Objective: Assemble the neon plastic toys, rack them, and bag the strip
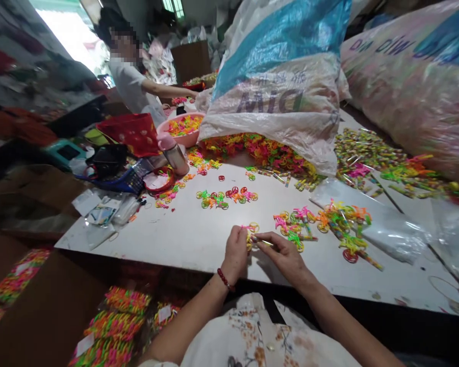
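Observation:
Close to the table's front edge, my left hand (236,253) is closed on a small plastic toy bicycle (254,227) with yellow wheels and a pink part. My right hand (288,257) pinches a thin, shiny tube (266,242), its tip against the toy; whether the two are joined I cannot tell. Right of my hands lie toy bicycles with printed tubes (296,224), and beyond them a larger heap of the same (348,227). Farther back is a row of loose toy bicycles (225,197) in green, pink, red and orange.
A big sack (275,86) spills toy parts onto the white table (168,234). Many printed tubes (359,148) lie at the right beside clear plastic bags (390,229). A bottle (174,155), a pink basin (183,138) and a blue basket (118,181) stand left. A co-worker (128,84) sits behind.

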Demonstrator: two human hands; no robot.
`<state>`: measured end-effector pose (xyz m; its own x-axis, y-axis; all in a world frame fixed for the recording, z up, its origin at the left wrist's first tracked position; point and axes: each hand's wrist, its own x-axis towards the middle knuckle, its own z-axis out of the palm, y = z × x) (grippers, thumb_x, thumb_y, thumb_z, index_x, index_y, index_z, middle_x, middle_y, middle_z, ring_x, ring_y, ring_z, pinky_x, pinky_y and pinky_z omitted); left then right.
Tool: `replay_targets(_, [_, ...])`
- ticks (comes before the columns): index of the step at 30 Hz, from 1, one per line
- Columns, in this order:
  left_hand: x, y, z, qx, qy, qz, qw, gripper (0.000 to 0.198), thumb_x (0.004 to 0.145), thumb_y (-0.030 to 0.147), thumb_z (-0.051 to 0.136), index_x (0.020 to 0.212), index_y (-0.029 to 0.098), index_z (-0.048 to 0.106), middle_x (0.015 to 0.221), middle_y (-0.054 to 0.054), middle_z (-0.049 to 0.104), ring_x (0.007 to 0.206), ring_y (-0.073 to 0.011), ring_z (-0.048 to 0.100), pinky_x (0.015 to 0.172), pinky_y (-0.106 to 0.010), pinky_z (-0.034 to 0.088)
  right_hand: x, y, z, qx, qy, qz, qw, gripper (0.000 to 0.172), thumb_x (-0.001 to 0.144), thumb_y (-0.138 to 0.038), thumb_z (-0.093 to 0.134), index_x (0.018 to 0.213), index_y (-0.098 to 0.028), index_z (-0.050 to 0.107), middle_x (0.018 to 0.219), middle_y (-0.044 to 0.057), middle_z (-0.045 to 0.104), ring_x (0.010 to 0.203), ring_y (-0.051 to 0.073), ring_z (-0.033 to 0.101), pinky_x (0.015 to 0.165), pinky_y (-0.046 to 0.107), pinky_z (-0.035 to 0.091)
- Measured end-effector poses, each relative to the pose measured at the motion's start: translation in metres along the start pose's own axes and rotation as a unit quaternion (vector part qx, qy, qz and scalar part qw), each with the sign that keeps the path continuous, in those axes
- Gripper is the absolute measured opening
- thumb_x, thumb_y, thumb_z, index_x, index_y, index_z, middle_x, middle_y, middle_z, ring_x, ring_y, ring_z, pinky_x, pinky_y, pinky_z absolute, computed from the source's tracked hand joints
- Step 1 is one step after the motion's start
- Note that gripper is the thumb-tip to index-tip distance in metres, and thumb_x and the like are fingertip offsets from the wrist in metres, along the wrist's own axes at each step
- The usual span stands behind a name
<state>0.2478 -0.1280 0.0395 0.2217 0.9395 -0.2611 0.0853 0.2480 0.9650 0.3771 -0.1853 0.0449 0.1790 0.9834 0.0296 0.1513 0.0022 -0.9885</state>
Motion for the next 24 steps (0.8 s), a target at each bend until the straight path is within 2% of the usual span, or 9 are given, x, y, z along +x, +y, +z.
replay_targets(3, [0.016,0.01,-0.008,0.062,-0.069,0.041,0.995,0.032,0.094,0.046,0.036,0.081,0.021,0.049,0.068,0.002,0.05,0.061,-0.0122,0.048,0.059,-0.026,0.041,0.005,0.001,-0.032,-0.131,0.072,-0.021,0.989,0.04,0.083,-0.044,0.062,0.114,-0.019,0.068,0.099,0.009,0.072,0.088,0.024,0.067,0.08,0.038,0.054])
replay_targets(5, [0.035,0.017,-0.023,0.141,-0.017,0.115,0.983,0.021,0.093,0.036,0.04,0.088,0.021,0.053,0.079,-0.001,0.055,0.072,-0.0153,0.053,0.069,-0.03,0.045,0.01,0.001,-0.056,-0.23,0.14,-0.046,0.962,0.048,0.083,-0.041,0.059,0.123,-0.015,0.062,0.104,0.014,0.068,0.098,0.029,0.064,0.087,0.044,0.052])
replay_targets(7, [0.062,0.02,-0.043,0.257,0.081,0.229,0.935,0.015,0.086,0.019,0.049,0.099,0.02,0.057,0.096,-0.007,0.056,0.091,-0.0203,0.054,0.084,-0.037,0.045,0.014,-0.001,-0.073,-0.279,0.196,-0.051,0.938,0.049,0.083,-0.039,0.055,0.125,-0.012,0.059,0.11,0.018,0.065,0.105,0.032,0.061,0.091,0.049,0.05])
replay_targets(10, [0.102,0.019,-0.071,0.418,0.105,0.327,0.841,0.03,0.08,0.009,0.053,0.107,0.019,0.062,0.115,-0.014,0.052,0.112,-0.0286,0.046,0.098,-0.046,0.038,0.014,-0.006,-0.076,-0.182,0.181,0.022,0.966,0.052,0.087,-0.042,0.05,0.132,-0.017,0.047,0.108,0.015,0.064,0.083,0.025,0.065,0.07,0.042,0.057])
replay_targets(12, [0.123,0.015,-0.082,0.465,0.085,0.324,0.819,0.022,0.08,0.009,0.054,0.097,0.019,0.065,0.11,-0.014,0.054,0.109,-0.0298,0.046,0.095,-0.046,0.04,0.011,-0.01,-0.064,-0.056,0.11,0.08,0.989,0.053,0.088,-0.047,0.051,0.135,-0.024,0.038,0.104,0.008,0.065,0.058,0.014,0.059,0.048,0.03,0.051])
replay_targets(15, [0.136,0.013,-0.088,0.435,0.086,0.31,0.841,0.013,0.084,0.014,0.052,0.087,0.019,0.064,0.101,-0.012,0.055,0.101,-0.0268,0.05,0.091,-0.044,0.043,0.007,-0.012,-0.037,0.048,0.055,0.141,0.987,0.046,0.083,-0.051,0.059,0.118,-0.025,0.046,0.089,0.0,0.062,0.044,0.005,0.043,0.038,0.02,0.037])
replay_targets(18, [0.126,0.016,-0.088,0.319,0.085,0.32,0.888,0.012,0.086,0.018,0.052,0.091,0.02,0.063,0.102,-0.009,0.056,0.099,-0.022,0.054,0.091,-0.04,0.045,0.006,-0.011,-0.018,0.101,0.022,0.172,0.98,0.036,0.078,-0.049,0.066,0.097,-0.02,0.055,0.076,-0.002,0.058,0.049,0.005,0.042,0.042,0.018,0.035])
replay_targets(21, [0.1,0.018,-0.086,0.163,0.04,0.297,0.94,0.011,0.085,0.023,0.056,0.092,0.02,0.064,0.113,-0.008,0.056,0.1,-0.0191,0.057,0.086,-0.036,0.05,0.006,-0.01,-0.009,0.196,-0.035,0.175,0.964,0.042,0.077,-0.05,0.068,0.105,-0.02,0.057,0.089,0.003,0.063,0.055,0.007,0.048,0.043,0.018,0.036])
replay_targets(24, [0.07,0.017,-0.082,0.015,-0.003,0.204,0.979,0.011,0.082,0.028,0.062,0.087,0.018,0.065,0.123,-0.009,0.055,0.096,-0.0175,0.061,0.081,-0.034,0.053,0.008,-0.012,-0.003,0.225,-0.062,0.19,0.954,0.051,0.08,-0.055,0.064,0.117,-0.023,0.052,0.088,0.001,0.063,0.047,0.005,0.037,0.036,0.017,0.025])
